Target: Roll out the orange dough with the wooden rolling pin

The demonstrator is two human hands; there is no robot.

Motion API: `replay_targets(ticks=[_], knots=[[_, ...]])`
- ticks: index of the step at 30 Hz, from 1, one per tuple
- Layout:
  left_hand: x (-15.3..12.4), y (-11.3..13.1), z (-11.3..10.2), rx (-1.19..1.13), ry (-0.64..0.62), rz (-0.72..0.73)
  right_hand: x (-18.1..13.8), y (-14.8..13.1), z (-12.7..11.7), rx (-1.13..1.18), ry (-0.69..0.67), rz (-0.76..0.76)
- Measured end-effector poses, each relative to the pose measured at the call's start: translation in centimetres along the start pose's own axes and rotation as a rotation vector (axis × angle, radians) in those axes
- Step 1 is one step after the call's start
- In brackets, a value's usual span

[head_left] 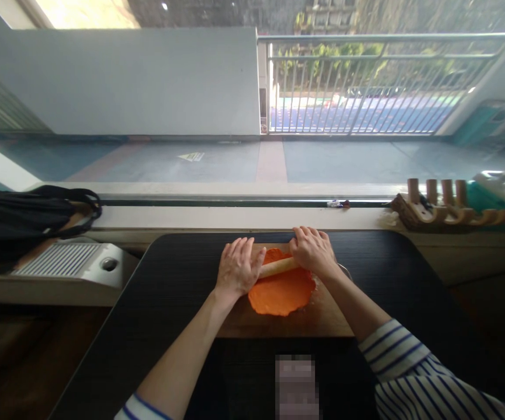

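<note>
A flat, roughly round sheet of orange dough [281, 294] lies on a wooden board [331, 321]. Across its upper part rests a pale wooden rolling pin [277, 268], slightly tilted with its right end farther away. My left hand [238, 265] covers the pin's left end, palm down, fingers pointing forward and thumb toward the middle. Over the right end lies my right hand [312, 248], its fingers curled over the pin. Both ends of the pin are hidden under the hands. Whitish flour specks show on the board at the dough's right edge.
The board sits on a black table [392, 286] before a window sill [217, 217]. A pixelated pinkish rectangle [297, 385] is at the near edge. A metal rim [345, 270] peeks out behind my right forearm. A black bag [20, 216] is left; a wooden rack [436, 213] stands right.
</note>
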State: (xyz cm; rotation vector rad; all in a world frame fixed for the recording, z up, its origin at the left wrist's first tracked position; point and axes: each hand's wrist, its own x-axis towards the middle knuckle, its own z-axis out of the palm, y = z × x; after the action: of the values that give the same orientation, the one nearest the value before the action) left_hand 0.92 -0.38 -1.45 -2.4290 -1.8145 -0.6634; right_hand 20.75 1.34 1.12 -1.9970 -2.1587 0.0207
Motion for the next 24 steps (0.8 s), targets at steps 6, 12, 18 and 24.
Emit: replay_targets(ticks=[6, 12, 18, 24], knots=[[0.9, -0.4, 0.1, -0.008, 0.012, -0.013, 0.7, -0.1, 0.1, 0.022, -0.020, 0.020], [1.7, -0.6, 0.1, -0.015, 0.025, -0.009, 1.3, -0.1, 0.6, 0.059, -0.002, 0.049], [2.4, -1.0, 0.2, -0.024, 0.029, 0.001, 1.7, -0.1, 0.8, 0.075, 0.005, 0.070], [3.0, -1.2, 0.3, -0.005, 0.036, 0.015, 2.0, -0.2, 0.5, 0.077, -0.002, 0.076]])
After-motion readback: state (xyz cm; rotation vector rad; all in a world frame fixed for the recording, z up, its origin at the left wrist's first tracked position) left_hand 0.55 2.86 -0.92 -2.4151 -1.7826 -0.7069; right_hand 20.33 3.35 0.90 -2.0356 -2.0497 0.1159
